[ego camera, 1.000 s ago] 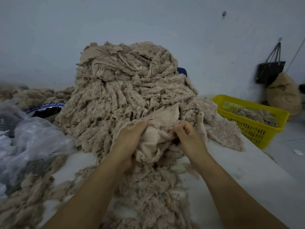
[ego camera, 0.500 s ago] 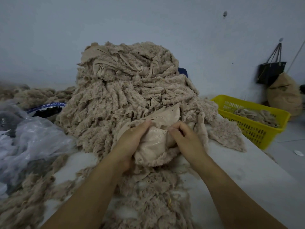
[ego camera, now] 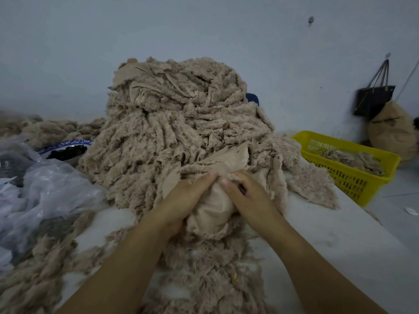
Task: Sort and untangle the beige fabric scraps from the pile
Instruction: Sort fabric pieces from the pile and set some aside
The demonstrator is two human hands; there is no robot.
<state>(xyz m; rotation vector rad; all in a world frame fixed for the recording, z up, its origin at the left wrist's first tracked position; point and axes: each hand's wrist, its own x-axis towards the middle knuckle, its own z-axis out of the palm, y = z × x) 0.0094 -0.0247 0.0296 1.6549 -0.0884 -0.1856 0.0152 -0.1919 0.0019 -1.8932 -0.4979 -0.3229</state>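
Step in hand: both hands, left hand (ego camera: 183, 198) and right hand (ego camera: 251, 196), pinch one beige scrap (ego camera: 210, 211) at frame centre, fingers curled, against the pile (ego camera: 181, 123). Next: pull it free.

Forearms extended forward; left hand (ego camera: 183, 198), right hand (ego camera: 249, 197) close together, thumb tips near, both pinching fabric scrap (ego camera: 210, 210).

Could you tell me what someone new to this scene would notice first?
The tall pile of beige fabric scraps fills the middle of the white table. At its foot, the left hand and right hand pinch one smooth scrap. A yellow basket holding more scraps sits at the right.
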